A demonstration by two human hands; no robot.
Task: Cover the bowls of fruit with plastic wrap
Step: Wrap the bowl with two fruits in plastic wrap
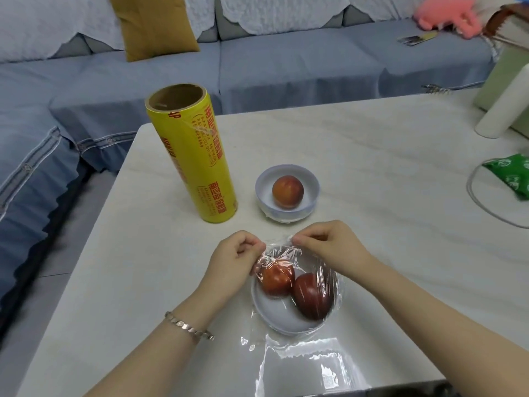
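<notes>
A sheet of plastic wrap [300,359] lies crumpled at the bench's [372,156] near edge and runs up over the near bowl [272,313] of two red fruits [312,296]. The left hand [237,257] and right hand [329,245] each pinch the sheet's far edge, hiding that bowl's far rim. Beyond sits the far bowl [310,179] with one peach [287,191]. Just left of it stands an upright yellow wrap roll [191,156]. A green packet [512,176] and a white cylinder [503,107] lie by the right edge.

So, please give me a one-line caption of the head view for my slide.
Left hand and right hand pinch plastic wrap over the near bowl; far bowl and yellow roll stand behind.
</notes>
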